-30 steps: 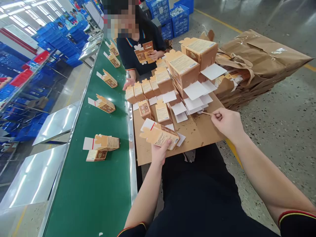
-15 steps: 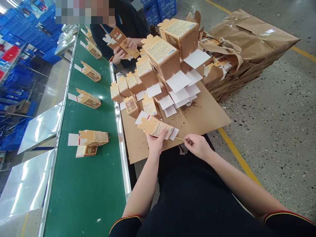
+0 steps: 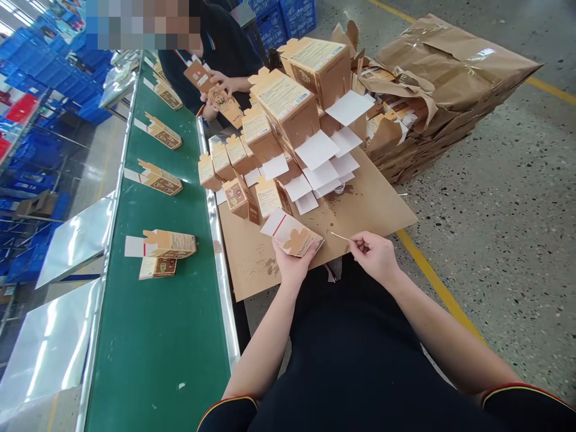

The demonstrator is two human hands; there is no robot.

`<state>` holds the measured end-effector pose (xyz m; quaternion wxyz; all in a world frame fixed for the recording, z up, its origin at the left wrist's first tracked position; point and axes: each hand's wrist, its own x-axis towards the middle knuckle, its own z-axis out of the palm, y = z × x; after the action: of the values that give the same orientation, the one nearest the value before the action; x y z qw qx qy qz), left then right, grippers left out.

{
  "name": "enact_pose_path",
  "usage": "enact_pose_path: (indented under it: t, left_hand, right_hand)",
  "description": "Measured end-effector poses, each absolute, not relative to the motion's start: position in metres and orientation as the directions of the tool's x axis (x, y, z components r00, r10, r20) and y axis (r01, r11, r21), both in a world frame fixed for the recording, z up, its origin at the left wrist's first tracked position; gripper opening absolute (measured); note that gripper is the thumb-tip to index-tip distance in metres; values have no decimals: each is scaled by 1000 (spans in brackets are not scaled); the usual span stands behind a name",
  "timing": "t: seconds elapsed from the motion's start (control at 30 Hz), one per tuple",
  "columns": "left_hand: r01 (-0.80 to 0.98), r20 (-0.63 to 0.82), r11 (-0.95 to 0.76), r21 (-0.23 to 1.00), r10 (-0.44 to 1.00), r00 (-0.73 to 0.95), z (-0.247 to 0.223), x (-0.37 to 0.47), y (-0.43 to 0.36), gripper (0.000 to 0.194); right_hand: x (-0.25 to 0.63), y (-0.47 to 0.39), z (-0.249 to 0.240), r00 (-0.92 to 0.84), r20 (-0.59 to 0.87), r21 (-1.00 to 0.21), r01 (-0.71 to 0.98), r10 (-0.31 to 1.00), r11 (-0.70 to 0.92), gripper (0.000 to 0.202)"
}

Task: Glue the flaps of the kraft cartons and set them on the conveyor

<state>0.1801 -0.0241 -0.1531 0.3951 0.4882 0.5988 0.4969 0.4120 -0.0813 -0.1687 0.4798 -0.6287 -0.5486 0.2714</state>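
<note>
My left hand (image 3: 293,262) is wrapped round a small brown carton (image 3: 300,240), whose white flap with a red strip points up and left. Between the closed fingertips of my right hand (image 3: 371,252) is a thin pale stick (image 3: 341,236), its tip a little to the right of the carton and not touching it. Both hands are over the near edge of a brown cardboard sheet (image 3: 382,204). Beyond them, several cartons (image 3: 285,105) stand stacked on the sheet, with white flaps (image 3: 317,150) sticking out towards me.
A green belt (image 3: 157,336) on the left carries several cartons (image 3: 171,243). Across the stack a person (image 3: 231,45) holds a brown carton (image 3: 225,108). Large paper-wrapped bundles (image 3: 450,60) lie at the right. Blue crates (image 3: 297,15) stand behind.
My left hand has turned the carton, so its white flap shows more. The stick in my right hand has come away from the carton. The other person's carton has tilted.
</note>
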Motion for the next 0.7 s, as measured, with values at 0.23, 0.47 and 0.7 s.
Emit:
enact_pose_path:
  t: [0.23, 0.47, 0.7]
  left_hand:
    - [269, 67, -11, 963, 977, -200, -155, 187, -30, 90]
    - [261, 45, 2, 965, 984, -174, -156, 183, -31, 85]
    - [270, 56, -13, 963, 987, -151, -158, 183, -30, 89]
  right_hand:
    - [419, -91, -157, 327, 109, -929, 370, 939, -21, 32]
    - [424, -96, -154, 359, 113, -922, 385, 926, -37, 32]
    - [424, -97, -148, 361, 135, -915, 404, 923, -24, 31]
